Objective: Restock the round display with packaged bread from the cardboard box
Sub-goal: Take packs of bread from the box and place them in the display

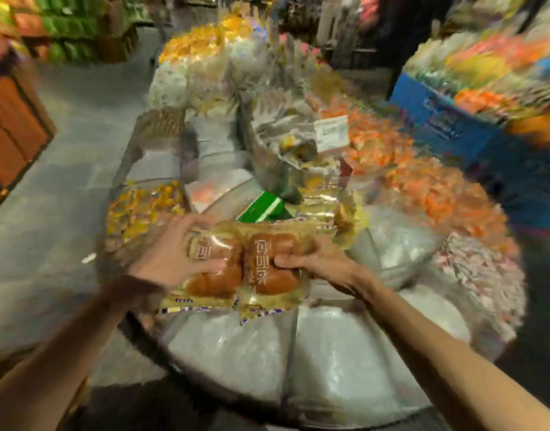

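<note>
Gripping the packaged bread (264, 244) from its left, the left hand (171, 253) curls over it; the right hand (326, 264) clasps its right side, fingers partly hidden beneath, above the motion-blurred round display (267, 353).

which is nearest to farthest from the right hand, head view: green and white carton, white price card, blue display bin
1. green and white carton, just beyond right hand
2. white price card, centre back
3. blue display bin, far right
</note>
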Motion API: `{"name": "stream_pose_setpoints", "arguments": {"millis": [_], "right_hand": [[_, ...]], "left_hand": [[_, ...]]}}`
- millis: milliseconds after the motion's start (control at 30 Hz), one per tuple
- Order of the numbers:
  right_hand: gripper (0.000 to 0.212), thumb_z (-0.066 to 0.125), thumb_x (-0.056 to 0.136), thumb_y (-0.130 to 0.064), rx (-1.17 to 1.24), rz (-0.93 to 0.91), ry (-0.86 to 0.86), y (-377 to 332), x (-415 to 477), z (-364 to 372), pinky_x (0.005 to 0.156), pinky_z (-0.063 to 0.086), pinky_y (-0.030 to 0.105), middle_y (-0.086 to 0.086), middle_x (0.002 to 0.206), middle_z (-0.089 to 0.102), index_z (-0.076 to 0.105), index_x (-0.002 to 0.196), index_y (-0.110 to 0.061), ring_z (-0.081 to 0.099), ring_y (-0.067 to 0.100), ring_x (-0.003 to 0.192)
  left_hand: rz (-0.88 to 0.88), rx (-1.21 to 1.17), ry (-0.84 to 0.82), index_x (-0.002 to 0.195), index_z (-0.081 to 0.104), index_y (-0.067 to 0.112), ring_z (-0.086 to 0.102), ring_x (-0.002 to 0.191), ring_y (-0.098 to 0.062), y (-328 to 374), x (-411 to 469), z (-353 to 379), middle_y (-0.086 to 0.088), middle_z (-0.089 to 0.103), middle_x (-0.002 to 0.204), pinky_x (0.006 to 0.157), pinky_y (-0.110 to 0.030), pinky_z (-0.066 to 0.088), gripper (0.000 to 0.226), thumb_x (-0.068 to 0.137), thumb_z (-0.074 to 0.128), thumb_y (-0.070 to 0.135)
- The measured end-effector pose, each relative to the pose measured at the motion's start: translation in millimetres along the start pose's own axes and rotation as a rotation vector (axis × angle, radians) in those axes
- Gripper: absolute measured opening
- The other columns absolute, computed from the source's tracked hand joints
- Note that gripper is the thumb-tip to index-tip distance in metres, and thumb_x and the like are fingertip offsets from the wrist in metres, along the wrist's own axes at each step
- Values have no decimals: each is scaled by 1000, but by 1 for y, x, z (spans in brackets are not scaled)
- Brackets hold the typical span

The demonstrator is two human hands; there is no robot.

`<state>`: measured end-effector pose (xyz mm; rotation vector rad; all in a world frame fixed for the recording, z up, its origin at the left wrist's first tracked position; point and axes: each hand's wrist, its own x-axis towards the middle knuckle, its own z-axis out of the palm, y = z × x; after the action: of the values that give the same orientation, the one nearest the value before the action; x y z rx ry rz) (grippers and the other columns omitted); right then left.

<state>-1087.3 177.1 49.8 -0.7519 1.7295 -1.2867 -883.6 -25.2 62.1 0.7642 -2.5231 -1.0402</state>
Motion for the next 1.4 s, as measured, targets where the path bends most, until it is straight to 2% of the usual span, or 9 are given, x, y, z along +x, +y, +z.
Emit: {"name": "stream_pose_setpoints", "arguments": {"millis": [133, 233, 500, 633, 833, 967, 1133, 1267, 1400], "right_hand": [[80, 97, 55, -32, 1, -2, 74, 24, -23, -69, 98, 54, 39, -1, 115, 74, 62, 126, -15, 69, 17, 108], [68, 94, 58, -32, -7, -69, 175, 26, -32, -121, 91, 56, 40, 4, 110, 75, 68, 118, -11, 70, 25, 106], [54, 91, 64, -13, -191, -179, 523, 27, -1, -180, 81, 57, 20, -8, 102, 73, 67, 112, -14, 69, -2, 90], [54, 85, 68, 1, -153, -154, 428, 48, 23, -164, 87, 57, 28, 2, 111, 74, 68, 119, -8, 70, 13, 103], [54, 83, 70, 5, -26, -65, 324, 75, 50, -162, 96, 55, 40, 6, 114, 74, 68, 120, -10, 69, 24, 110], [49, 81, 78, -5, -53, -33, 128, 85, 53, -177, 96, 55, 37, 7, 121, 71, 67, 125, -9, 67, 24, 113], [29, 85, 77, -22, -429, 118, -10, 78, 73, -182, 94, 54, 30, -14, 100, 75, 74, 103, -18, 68, 18, 104], [96, 92, 56, -51, -782, 144, 205, 90, 79, -161, 101, 47, 42, 8, 128, 54, 49, 131, -10, 57, 28, 115], [96, 89, 60, -51, -1007, -220, 509, 94, 58, -160, 87, 49, 44, 15, 119, 50, 46, 132, -6, 51, 31, 106]], "left_hand": [[83, 6, -98, 107, 53, 39, 53, 108, -4, 41, 20, 49, 16, 54, 118, 94, -27, 44, 67, 52, 84, 61], [72, 22, -69, 114, 54, 31, 52, 114, -12, 54, 31, 66, 9, 54, 124, 92, -34, 42, 65, 61, 89, 46], [112, -47, -52, 114, 53, 30, 53, 116, -12, 49, 65, 63, 9, 57, 123, 99, -36, 43, 64, 62, 88, 43], [124, -87, -49, 113, 53, 31, 55, 115, -14, 44, 79, 60, 13, 56, 120, 103, -45, 46, 63, 63, 89, 39], [123, -44, 1, 111, 54, 24, 53, 103, -4, 36, 87, 68, 19, 55, 111, 93, -28, 39, 61, 63, 91, 32], [120, -59, -7, 108, 55, 25, 63, 96, -8, 32, 90, 71, 9, 64, 106, 86, -38, 54, 68, 58, 88, 56], [124, -64, 25, 111, 55, 21, 71, 87, -21, 43, 93, 94, -5, 67, 105, 69, -44, 61, 73, 56, 81, 61], [134, -61, 28, 113, 51, 23, 68, 88, -21, 53, 98, 107, -4, 63, 106, 68, -35, 59, 73, 55, 76, 59], [136, -123, 13, 115, 48, 18, 68, 84, -6, 57, 100, 106, 7, 60, 104, 58, -18, 56, 79, 54, 77, 60]]}}
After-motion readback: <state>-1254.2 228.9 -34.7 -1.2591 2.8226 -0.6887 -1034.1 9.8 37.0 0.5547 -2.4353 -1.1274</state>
